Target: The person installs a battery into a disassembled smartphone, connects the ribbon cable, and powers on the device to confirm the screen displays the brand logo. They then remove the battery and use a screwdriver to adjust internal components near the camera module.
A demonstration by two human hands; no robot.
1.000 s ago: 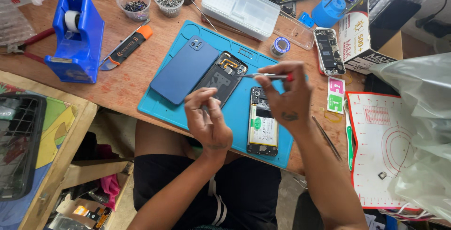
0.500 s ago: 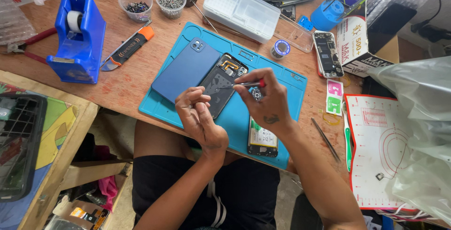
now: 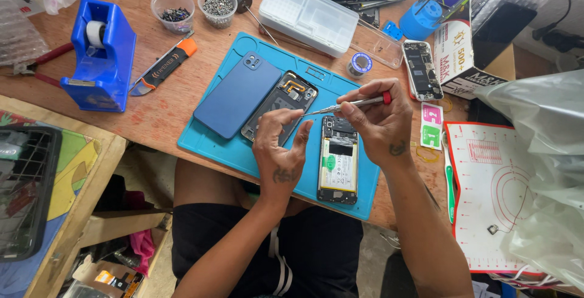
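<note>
A blue work mat [image 3: 207, 143] lies on the wooden table. On it rest a blue phone back cover [image 3: 234, 94], a dark inner frame [image 3: 285, 100] and an opened phone [image 3: 338, 164] with its battery showing. My right hand [image 3: 380, 121] grips a small red-capped screwdriver [image 3: 350, 104], its tip pointing left toward the frame. My left hand [image 3: 278, 146] rests at the frame's lower end, fingers spread and curled, holding nothing that I can see.
A blue tape dispenser [image 3: 100, 54], an orange-tipped utility knife [image 3: 164, 66] and two cups of screws [image 3: 194, 6] stand to the left. A clear plastic case [image 3: 307, 15], a solder spool [image 3: 361, 63], another opened phone [image 3: 423, 70], a box and a white cutting mat [image 3: 493, 200] lie to the right.
My right hand has lifted off the opened phone and moved up and right with the screwdriver. My left hand stays by the dark frame.
</note>
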